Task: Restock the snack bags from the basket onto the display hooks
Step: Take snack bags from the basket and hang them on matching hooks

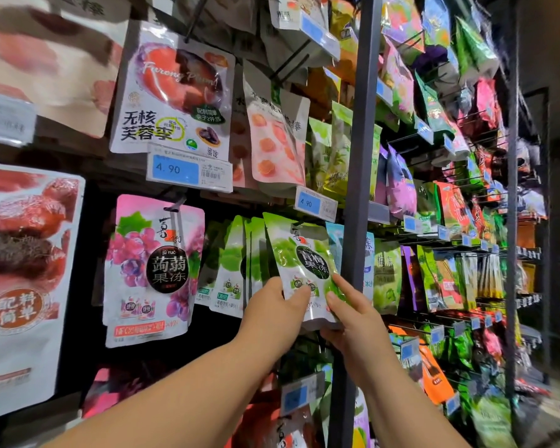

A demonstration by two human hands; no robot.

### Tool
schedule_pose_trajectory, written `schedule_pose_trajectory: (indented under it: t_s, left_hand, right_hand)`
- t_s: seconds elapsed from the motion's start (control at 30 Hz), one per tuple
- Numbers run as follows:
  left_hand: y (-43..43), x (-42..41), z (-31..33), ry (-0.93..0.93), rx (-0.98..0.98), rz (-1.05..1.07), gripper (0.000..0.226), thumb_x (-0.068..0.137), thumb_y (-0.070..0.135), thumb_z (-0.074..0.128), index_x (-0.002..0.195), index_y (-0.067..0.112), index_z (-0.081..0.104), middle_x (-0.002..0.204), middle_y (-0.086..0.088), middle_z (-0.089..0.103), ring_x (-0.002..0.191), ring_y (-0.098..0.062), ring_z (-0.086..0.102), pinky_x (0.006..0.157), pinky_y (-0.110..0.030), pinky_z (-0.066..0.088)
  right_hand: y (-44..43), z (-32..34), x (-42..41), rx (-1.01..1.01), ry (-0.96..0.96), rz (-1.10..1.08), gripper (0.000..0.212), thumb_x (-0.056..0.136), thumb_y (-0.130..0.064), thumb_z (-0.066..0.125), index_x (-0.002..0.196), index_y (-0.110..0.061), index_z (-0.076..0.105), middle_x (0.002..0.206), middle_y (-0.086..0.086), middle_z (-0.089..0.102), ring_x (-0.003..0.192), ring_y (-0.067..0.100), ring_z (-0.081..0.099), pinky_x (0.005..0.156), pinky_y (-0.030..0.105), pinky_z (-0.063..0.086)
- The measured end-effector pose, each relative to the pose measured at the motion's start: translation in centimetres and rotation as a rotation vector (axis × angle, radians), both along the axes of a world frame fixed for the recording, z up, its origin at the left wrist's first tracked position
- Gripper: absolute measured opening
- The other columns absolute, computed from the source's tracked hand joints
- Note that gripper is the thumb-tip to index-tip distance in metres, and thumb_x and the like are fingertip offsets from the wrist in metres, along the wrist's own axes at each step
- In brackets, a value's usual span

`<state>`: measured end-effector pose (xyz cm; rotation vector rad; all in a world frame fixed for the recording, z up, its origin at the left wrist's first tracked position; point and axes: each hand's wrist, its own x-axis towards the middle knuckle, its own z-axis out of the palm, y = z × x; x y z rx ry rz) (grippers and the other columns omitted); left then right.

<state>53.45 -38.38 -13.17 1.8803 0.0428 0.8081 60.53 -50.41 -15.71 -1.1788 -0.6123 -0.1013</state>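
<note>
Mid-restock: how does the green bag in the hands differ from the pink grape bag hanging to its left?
The green bag shows green fruit; the pink bag shows purple grapes. The green bag is tilted and pinched at its lower part by the left hand and right hand; the pink bag hangs from its hook, untouched. Both carry a dark round label with white characters.

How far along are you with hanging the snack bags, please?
Several matching bags already hang in a row. The left hand and right hand hold a green bag, tilted, at the row's front; whether it's hooked is hidden. No basket in view, so the remainder is unclear.
</note>
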Motion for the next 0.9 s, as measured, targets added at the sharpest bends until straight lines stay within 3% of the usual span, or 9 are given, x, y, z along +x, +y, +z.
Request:
schedule_pose_trajectory:
  t_s: [0.1,0.33,0.47,0.53,0.57,0.6,0.63,0.73,0.9]
  left_hand:
    - [0.3,0.2,0.0,0.0,0.018,0.002,0.027,0.094,0.043,0.057,0.11,0.023,0.064,0.104,0.002,0.07,0.096,-0.022,0.066,0.087,-0.043,0.056]
    - [1.5,0.8,-0.4,-0.016,-0.014,0.012,0.029,0.085,0.044,0.067,0.106,0.026,0.064,0.102,0.006,0.071,0.096,-0.019,0.068,0.09,-0.044,0.055]
    - [2.5,1.6,-0.7,-0.03,-0.011,0.06,0.022,0.087,0.03,0.072,0.103,0.023,0.058,0.097,0.005,0.071,0.092,-0.017,0.069,0.087,-0.046,0.055]
    - [2.9,1.8,-0.8,-0.04,0.022,0.094,0.028,0.088,0.03,0.071,0.109,0.024,0.054,0.098,0.009,0.07,0.09,-0.014,0.068,0.083,-0.038,0.055]
    - [3.0,1.9,-0.8,-0.048,0.035,0.11,0.035,0.088,0.03,0.072,0.115,0.025,0.051,0.1,0.011,0.068,0.089,-0.012,0.067,0.081,-0.035,0.054]
    - [3.1,1.9,-0.7,-0.064,0.044,0.123,0.043,0.088,0.03,0.072,0.123,0.025,0.047,0.101,0.012,0.066,0.089,-0.01,0.065,0.08,-0.033,0.052]
    - [3.1,2.0,-0.8,-0.084,0.06,0.147,0.053,0.087,0.029,0.073,0.131,0.024,0.042,0.103,0.013,0.062,0.091,-0.008,0.062,0.082,-0.033,0.05]
    - [3.2,2.4,-1.2,-0.154,0.199,0.297,0.08,0.086,0.035,0.072,0.148,0.029,0.022,0.14,0.002,0.041,0.129,-0.021,0.038,0.109,-0.039,0.034]
    - [2.7,3.3,-0.9,-0.067,0.411,0.307,0.085,0.092,0.05,0.057,0.15,0.051,-0.004,0.161,0.01,-0.012,0.149,-0.017,-0.012,0.121,-0.046,0.001]
  right_hand:
    - [0.2,0.1,0.2,-0.01,-0.006,-0.012,0.032,0.098,-0.014,0.058,0.122,-0.035,0.061,0.103,-0.001,0.077,0.083,0.018,0.07,0.073,0.035,0.052]
    - [0.9,0.2,1.4,-0.108,-0.005,-0.065,0.034,0.097,-0.021,0.061,0.126,-0.038,0.06,0.112,-0.001,0.073,0.099,0.021,0.069,0.073,0.035,0.055]
    - [1.2,-0.1,1.9,-0.225,-0.12,-0.179,0.035,0.096,-0.028,0.062,0.121,-0.052,0.055,0.127,-0.01,0.063,0.111,0.013,0.063,0.09,0.038,0.055]
    - [1.4,-0.5,2.2,-0.31,-0.197,-0.259,0.042,0.097,-0.031,0.06,0.133,-0.05,0.049,0.13,0.0,0.06,0.11,0.01,0.061,0.099,0.043,0.051]
    - [1.5,-0.7,2.3,-0.351,-0.233,-0.305,0.046,0.097,-0.032,0.06,0.138,-0.048,0.045,0.131,0.004,0.058,0.126,0.018,0.028,0.1,0.042,0.049]
    - [1.5,-0.8,2.4,-0.391,-0.274,-0.344,0.05,0.096,-0.036,0.061,0.14,-0.049,0.042,0.132,0.003,0.056,0.094,-0.004,0.041,0.1,0.037,0.046]
    - [1.6,-1.0,2.6,-0.435,-0.301,-0.378,0.053,0.094,-0.041,0.061,0.142,-0.05,0.038,0.136,0.0,0.05,0.121,0.009,0.05,0.101,0.032,0.041]
    - [2.0,-1.6,2.5,-0.557,-0.32,-0.43,0.062,0.091,-0.053,0.058,0.148,-0.047,0.032,0.153,-0.004,0.027,0.141,0.013,0.028,0.109,0.032,0.029]
    - [3.0,-1.7,2.3,-0.647,-0.353,-0.407,0.065,0.091,-0.063,0.05,0.148,-0.056,0.018,0.165,-0.01,-0.002,0.152,0.012,0.006,0.115,0.039,0.022]
